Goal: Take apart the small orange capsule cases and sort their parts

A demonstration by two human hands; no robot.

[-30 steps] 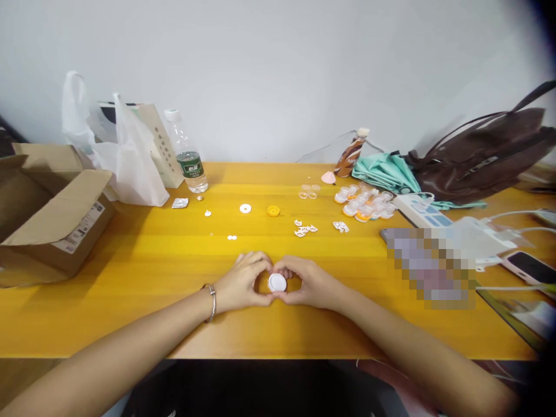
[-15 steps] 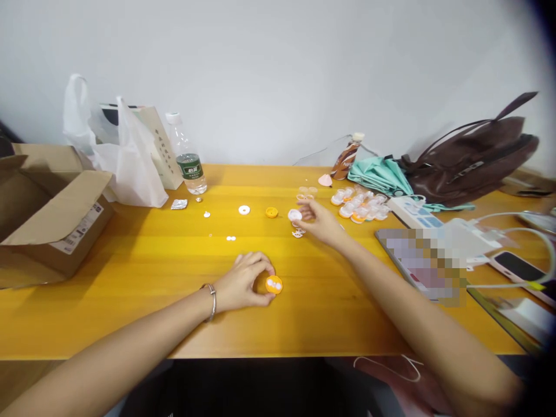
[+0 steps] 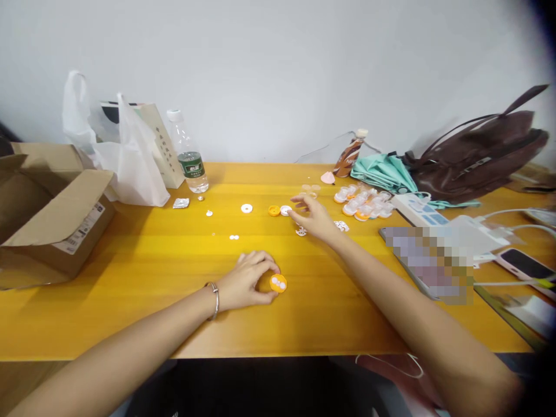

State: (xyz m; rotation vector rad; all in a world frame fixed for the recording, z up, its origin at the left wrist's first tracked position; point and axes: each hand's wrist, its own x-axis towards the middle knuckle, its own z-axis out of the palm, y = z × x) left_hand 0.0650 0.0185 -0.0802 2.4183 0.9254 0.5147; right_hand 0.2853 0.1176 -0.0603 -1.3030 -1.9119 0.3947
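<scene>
Big yellow table with a lot of clutter along the back. Using the water bottle as the reference: an open cardboard box sits far to its left, a white plastic bag right beside it on that side, and a brown bag way off to its right by the wall.

The person's left hand rests on the table well in front of the bottle, fingers curled narrow around a small orange round case, thumb and fingertips touching its edge. The case lies flat, open side up, two white bits inside. It's round, so no real long axis.

The right hand is stretched out to the right of the bottle, fingers loosely spread, fingertips at a little white cap that sits just beside an orange cap. Can't tell if it's actually gripping it.
</scene>
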